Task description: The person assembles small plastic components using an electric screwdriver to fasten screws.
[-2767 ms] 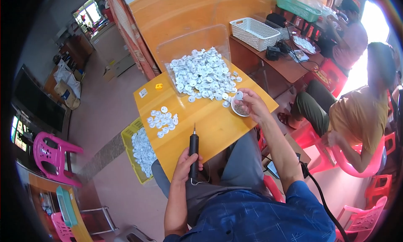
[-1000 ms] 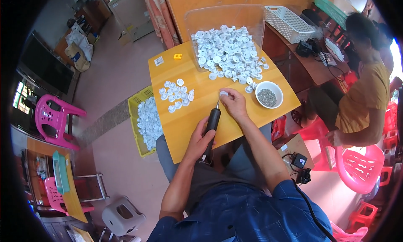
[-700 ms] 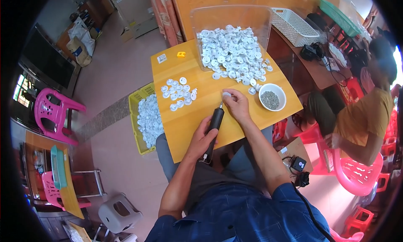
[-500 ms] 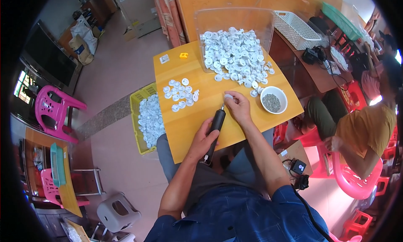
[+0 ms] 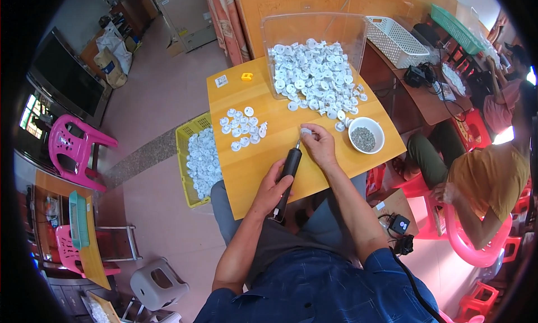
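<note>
My left hand (image 5: 271, 189) is wrapped round a black electric screwdriver (image 5: 290, 169), its bit pointing up and away from me. Between the fingertips of my right hand (image 5: 320, 144) is a small white plastic part (image 5: 306, 131), partly hidden by them. The screwdriver's tip meets or nearly meets this part; which of the two I cannot tell. Left of my hands, several loose white round parts (image 5: 244, 127) lie spread on the wooden table (image 5: 252, 177). A white bowl (image 5: 381, 133) of small metal screws (image 5: 362, 138) stands right of my right hand.
A clear plastic bin (image 5: 314, 20) lies at the table's far side, white parts (image 5: 314, 71) spilling from it. A yellow basket (image 5: 185, 172) of white parts stands below the left edge. A yellow piece (image 5: 247, 76) lies far left. Another person (image 5: 482, 177) sits at the right.
The whole view has shifted very slightly. Both hands keep the same hold on the screwdriver and the white part.
</note>
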The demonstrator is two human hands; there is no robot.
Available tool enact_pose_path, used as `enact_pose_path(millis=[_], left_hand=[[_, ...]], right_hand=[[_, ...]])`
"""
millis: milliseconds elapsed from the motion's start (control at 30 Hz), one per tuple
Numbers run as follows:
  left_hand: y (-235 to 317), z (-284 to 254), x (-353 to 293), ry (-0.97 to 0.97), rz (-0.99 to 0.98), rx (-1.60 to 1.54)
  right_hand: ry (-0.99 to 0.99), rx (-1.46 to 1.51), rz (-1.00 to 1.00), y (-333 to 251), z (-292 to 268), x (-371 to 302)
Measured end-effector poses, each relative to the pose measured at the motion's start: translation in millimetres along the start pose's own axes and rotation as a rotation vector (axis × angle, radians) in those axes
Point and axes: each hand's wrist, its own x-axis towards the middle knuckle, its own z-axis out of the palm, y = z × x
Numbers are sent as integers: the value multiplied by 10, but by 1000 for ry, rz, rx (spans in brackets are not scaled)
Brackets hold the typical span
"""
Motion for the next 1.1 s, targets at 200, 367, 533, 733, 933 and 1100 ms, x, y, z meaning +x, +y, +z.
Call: enact_pose_path(millis=[200, 367, 533, 733, 933, 1100], left_hand=[[15, 6, -4, -16, 4, 0], [42, 8, -11, -8, -6, 12], [10, 2, 9, -9, -23, -12], [-15, -11, 19, -14, -12, -23], [-59, -38, 27, -16, -37, -20], [-45, -43, 18, -16, -31, -19]], right_hand=[[7, -1, 4, -5, 0, 1], [-5, -2, 9, -66, 10, -21], [-12, 25, 8, -61, 10, -21], [-14, 23, -9, -75, 10, -32], [7, -55, -63, -119, 3, -57], [4, -61, -67, -123, 16, -60]])
